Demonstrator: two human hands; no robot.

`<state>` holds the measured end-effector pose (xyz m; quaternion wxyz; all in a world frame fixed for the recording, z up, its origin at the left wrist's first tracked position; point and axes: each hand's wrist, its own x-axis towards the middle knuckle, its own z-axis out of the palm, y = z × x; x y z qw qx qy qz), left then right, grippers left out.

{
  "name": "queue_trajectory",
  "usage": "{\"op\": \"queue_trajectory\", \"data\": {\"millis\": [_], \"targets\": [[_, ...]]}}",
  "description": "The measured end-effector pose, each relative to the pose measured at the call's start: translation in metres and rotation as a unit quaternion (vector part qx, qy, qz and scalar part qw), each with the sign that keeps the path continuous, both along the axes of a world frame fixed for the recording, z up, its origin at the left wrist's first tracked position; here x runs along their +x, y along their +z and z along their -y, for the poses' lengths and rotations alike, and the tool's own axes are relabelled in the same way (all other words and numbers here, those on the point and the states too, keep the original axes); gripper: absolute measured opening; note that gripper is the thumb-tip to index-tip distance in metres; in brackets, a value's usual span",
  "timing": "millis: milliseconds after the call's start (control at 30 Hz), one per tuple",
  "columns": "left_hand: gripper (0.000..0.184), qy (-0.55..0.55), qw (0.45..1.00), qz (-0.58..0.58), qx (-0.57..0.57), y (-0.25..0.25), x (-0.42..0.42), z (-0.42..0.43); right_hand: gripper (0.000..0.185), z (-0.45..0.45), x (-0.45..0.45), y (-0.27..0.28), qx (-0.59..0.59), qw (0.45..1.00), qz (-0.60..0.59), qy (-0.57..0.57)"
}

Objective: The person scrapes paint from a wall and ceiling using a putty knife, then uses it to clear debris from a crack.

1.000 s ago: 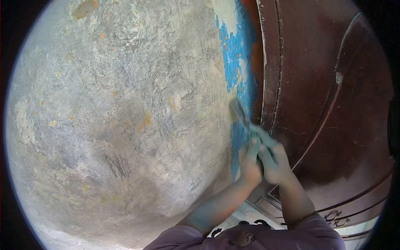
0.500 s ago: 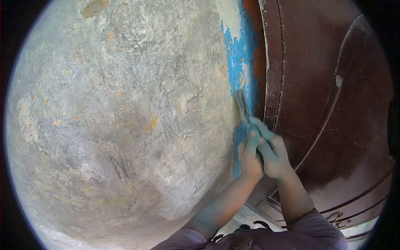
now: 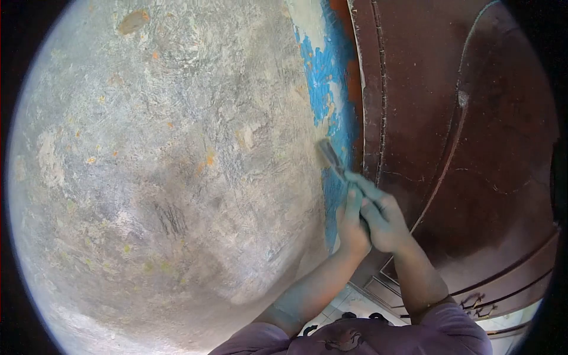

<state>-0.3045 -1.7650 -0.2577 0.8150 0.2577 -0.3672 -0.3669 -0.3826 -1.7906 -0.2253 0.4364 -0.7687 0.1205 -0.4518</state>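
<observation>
A scraper [image 3: 331, 155] with a flat metal blade is gripped in both of my hands, its handle mostly hidden by my fingers. My left hand [image 3: 353, 228] is closed around the handle from the left. From the other side, my right hand [image 3: 383, 222] is closed on it too, with some fingers stretched along toward the blade. The blade tip is at the border between the mottled grey wall [image 3: 177, 118] and a strip of flaking blue paint [image 3: 322, 74]. Whether the blade presses on the surface I cannot tell. Pale dust coats my fingers.
Right of the blue strip runs a reddish-brown edge [image 3: 357, 118], then a dark brown panelled door [image 3: 426, 71] with raised mouldings. Light floor tiles [image 3: 340, 302] show below my forearms. Dark metal fittings [image 3: 479, 306] are at the lower right.
The view has shifted, so the wall edge and door sit further left. The blade has tipped further toward the grey wall and sits slightly lower. Both hands keep their hold on the scraper.
</observation>
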Motion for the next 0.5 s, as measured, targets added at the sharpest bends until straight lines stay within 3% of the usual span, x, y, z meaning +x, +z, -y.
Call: {"op": "queue_trajectory", "data": {"millis": [33,100,233,400,500], "targets": [[0.034,-0.001,0.997,-0.073,-0.002,-0.004,-0.005,-0.003,0.041,0.0,0.0,0.001,-0.002,1.0,0.002,-0.001],[0.034,-0.014,0.997,-0.07,-0.005,-0.012,-0.005,0.003,0.04,0.002,0.002,0.006,0.07,0.996,-0.031,0.04],[0.034,-0.022,0.996,-0.084,0.023,-0.008,-0.012,0.01,0.041,0.005,-0.012,0.011,0.093,0.994,-0.03,0.049],[0.029,-0.018,0.998,-0.065,-0.018,0.001,-0.007,-0.006,0.044,0.002,0.005,-0.001,0.017,1.0,-0.019,0.009],[0.038,0.026,0.999,-0.03,0.0,-0.001,-0.002,-0.002,0.044,0.004,0.005,-0.002,0.015,1.0,0.013,0.012]]}}
